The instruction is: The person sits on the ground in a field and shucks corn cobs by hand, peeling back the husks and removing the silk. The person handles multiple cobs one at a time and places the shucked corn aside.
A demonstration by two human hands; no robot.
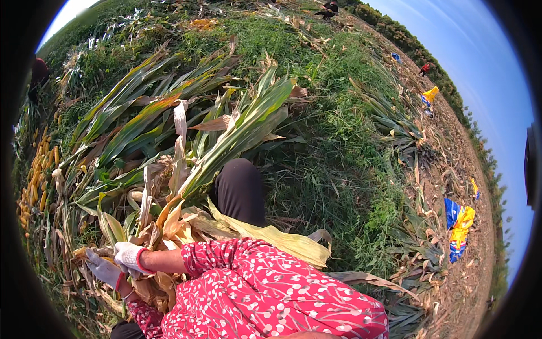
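Note:
My left hand (103, 270), in a white knit glove with a red cuff, grips a corn ear (109, 258) at the lower left. Some yellow kernels show between the gloves, and the ear's brownish tip points left. Fingers of my right hand (129, 257), gloved the same way, are closed at the ear's near side; what exactly they pinch is partly hidden. Dry corn husks (171, 224) bunch up just beyond and below the hands. Green and tan corn stalks (241, 131) lie across the ground in front of my dark-trousered knee (239, 193).
A heap of husked corn ears (38, 169) lies at the far left. Green weeds (351, 156) cover the ground to the right. Yellow and blue sacks (459, 229) lie along the bare strip (461, 279). Other people (329, 9) are in the distance.

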